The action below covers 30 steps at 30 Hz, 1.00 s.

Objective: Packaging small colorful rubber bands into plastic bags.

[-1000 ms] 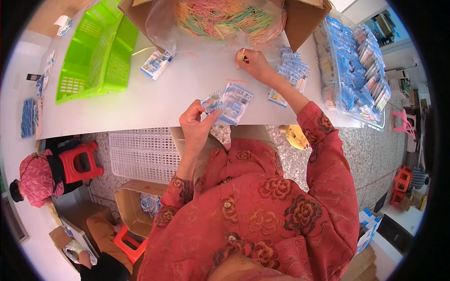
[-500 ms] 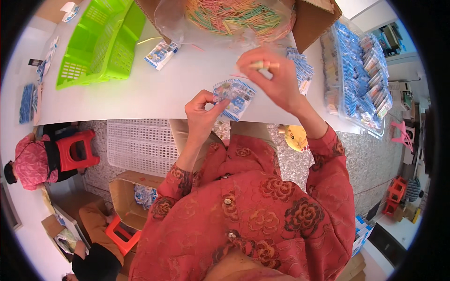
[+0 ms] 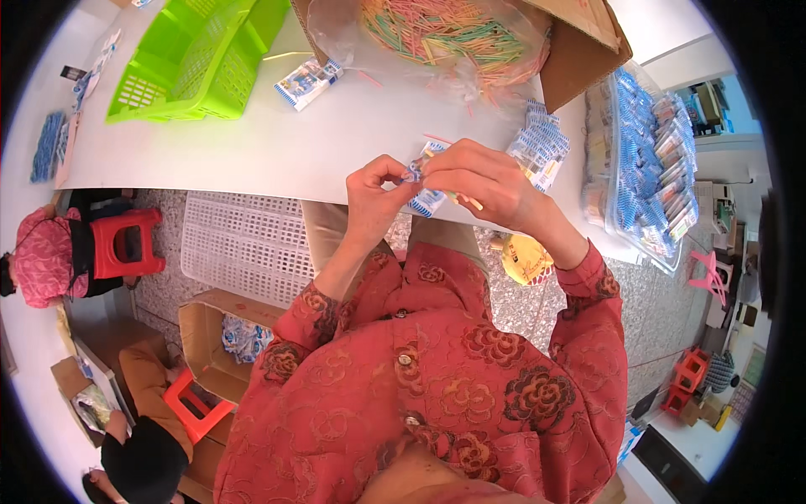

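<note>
My left hand [image 3: 375, 200] pinches the upper edge of a small blue-and-white packet [image 3: 429, 202] near the front edge of the table. Close against it, my right hand [image 3: 487, 181] is closed on a few thin pastel sticks [image 3: 466, 200], with its fingertips at the packet's edge. The fingers partly cover the packet, so its opening is hidden. Beyond my hands, a cardboard box [image 3: 588, 50] lined with a clear plastic bag holds many loose sticks [image 3: 437, 34] in pink, yellow and green. To the right of my right hand lies a stack of similar packets [image 3: 540, 143].
A green plastic basket [image 3: 189, 76] stands at the left, beside a lone packet [image 3: 307, 82]. At the right, a clear bin [image 3: 598, 143] is full of packets. Below the table are a white crate [image 3: 243, 244] and a carton [image 3: 210, 344]. Two people sit at the left.
My right hand has come down and left with the sticks to meet the packet in my left hand. The view has shifted slightly.
</note>
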Tool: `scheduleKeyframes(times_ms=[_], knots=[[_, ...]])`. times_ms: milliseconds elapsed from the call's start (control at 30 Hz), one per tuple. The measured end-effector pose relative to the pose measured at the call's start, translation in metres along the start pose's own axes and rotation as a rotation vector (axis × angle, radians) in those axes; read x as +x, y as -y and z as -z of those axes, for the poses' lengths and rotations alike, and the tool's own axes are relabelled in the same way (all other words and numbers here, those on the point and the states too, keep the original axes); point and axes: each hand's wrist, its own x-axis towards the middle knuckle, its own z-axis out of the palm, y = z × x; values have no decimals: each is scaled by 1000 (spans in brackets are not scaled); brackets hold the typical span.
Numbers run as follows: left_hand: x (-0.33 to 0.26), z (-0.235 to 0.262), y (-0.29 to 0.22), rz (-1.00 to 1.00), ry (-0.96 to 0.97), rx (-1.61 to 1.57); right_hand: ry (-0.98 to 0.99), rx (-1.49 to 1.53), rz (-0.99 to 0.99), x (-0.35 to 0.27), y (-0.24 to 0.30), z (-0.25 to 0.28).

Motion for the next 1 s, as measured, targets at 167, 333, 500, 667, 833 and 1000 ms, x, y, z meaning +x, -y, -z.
scheduleKeyframes(times_ms=[167,333,500,667,833,1000], knots=[[3,4,8,-24,25,9,17,40,-1,1,-2,0],[3,2,1,88,77,-185,-51,-118,153,1,-4,0],[2,0,0,231,156,-340,-2,-83,211,0,-7,1],[4,8,8,209,254,-305,76,-30,221,3,-6,7],[7,11,6,209,292,-308,167,93,80,7,-5,12],[11,10,5,-87,239,18,129,188,-161,11,-6,10]])
